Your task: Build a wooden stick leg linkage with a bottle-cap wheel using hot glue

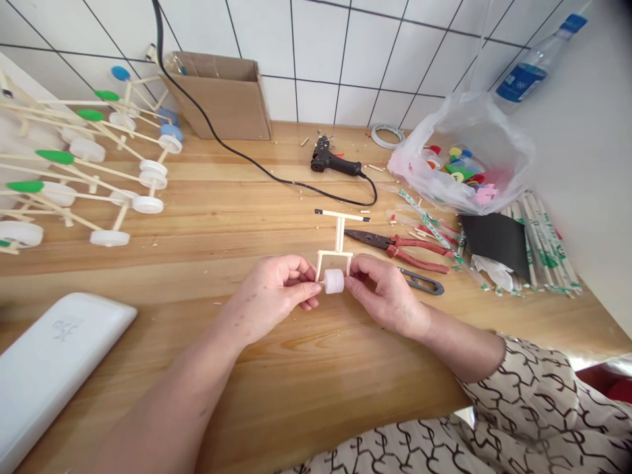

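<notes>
Between my two hands is a small frame of pale wooden sticks (340, 236), with a crossbar at the far end whose tips are black. A white bottle-cap wheel (334, 281) sits between the two prongs at the near end. My left hand (284, 283) pinches the left prong near the wheel, thumb and fingers closed. On the other side, my right hand (385, 289) is closed on the right prong. Pliers (395, 247) with red handles lie just beyond my right hand, and a grey snipping tool (422, 282) shows beside it.
Several stick-and-cap models (118, 171) stand at the left. A black glue gun (336, 160) lies at the back with its cord. A plastic bag of caps (464, 158), wrapped sticks (543, 243), tape roll (387, 135), cardboard box (222, 99) and white power bank (64, 368) surround the area.
</notes>
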{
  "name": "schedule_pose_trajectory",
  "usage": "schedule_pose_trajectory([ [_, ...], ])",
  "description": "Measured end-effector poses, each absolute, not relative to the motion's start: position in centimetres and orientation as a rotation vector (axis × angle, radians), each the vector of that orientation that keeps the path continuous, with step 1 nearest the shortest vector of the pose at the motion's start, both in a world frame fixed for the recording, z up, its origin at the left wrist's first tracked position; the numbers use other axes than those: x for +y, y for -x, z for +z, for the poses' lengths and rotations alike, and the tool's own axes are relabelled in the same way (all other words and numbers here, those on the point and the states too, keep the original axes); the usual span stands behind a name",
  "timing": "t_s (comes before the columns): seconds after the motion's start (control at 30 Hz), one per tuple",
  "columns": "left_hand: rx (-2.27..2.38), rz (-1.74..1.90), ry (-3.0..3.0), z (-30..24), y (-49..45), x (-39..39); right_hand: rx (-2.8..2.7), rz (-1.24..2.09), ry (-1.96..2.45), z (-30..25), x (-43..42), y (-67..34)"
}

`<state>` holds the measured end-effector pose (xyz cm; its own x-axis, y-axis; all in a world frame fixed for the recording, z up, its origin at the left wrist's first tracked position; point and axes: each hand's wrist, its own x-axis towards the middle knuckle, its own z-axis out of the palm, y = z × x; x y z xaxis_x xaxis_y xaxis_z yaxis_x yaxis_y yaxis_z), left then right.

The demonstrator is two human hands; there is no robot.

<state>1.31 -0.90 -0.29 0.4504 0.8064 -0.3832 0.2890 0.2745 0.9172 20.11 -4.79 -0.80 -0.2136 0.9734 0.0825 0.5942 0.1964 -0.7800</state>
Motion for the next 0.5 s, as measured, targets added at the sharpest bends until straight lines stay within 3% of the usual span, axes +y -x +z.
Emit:
schedule_pose_trajectory([
  [0.5,1.077,0.503,-1.329,-0.18,-1.40,-0.91,-1.915,0.807,1.434,-0.89,-4.81,-20.07],
])
